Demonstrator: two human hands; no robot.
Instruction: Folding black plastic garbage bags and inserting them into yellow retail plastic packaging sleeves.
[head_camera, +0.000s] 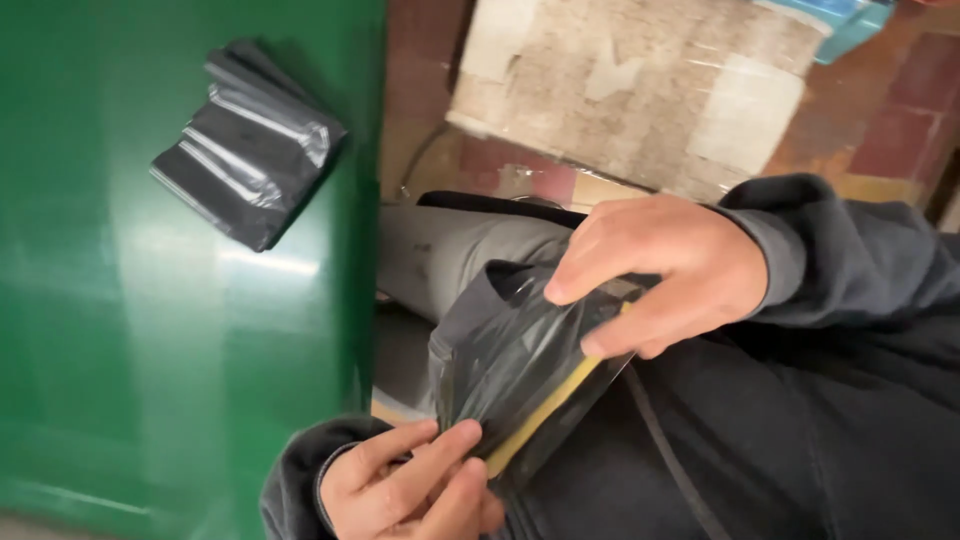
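- The left hand (410, 480) and right hand (660, 275) both pinched a dark plastic bag (510, 365), low in the middle.
- They seemed busy opening it.
- More bags (245, 145) lay upper left on the green surface (150, 350).

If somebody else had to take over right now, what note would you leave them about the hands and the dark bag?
Left hand: low in the picture, fingers pinching the near edge of the dark plastic mailer bag.
Right hand: gripping the bag's far end, fingers curled over it.
The bag is held over the lap, off the table, with its yellow strip showing along one edge.
A stack of the same dark bags lies on the green table, touched by neither hand.
Done: one bag is in hand. Whether anything is inside it cannot be seen.
Left: the yellow strip looks unpeeled, so the bag seems not yet sealed.
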